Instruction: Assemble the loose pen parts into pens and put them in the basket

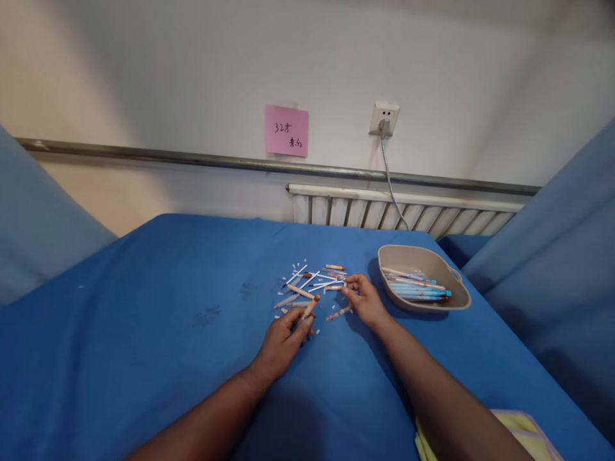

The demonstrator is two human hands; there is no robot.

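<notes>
My left hand (288, 336) is closed around a pen barrel (311, 306), peach-coloured with a brown-orange end that points up and away. Just beyond it lies a loose pile of pen parts: thin white refills (323, 283), a cream barrel (300, 291) and clear, patterned barrels (339, 314). Small white tips are scattered around the pile's edges. At the pile's right side, my right hand (366, 301) has thumb and forefinger pinched together. A small teal-ended piece shows at those fingertips, too small to make out fully.
A beige plastic basket (423, 253) stands to the right, holding several blue and whitish pens (416, 291). Blue cloth (144, 307) covers the table. A yellow cloth (523, 429) lies at the near right. Behind are a radiator (375, 211) and a plugged-in cable (391, 179).
</notes>
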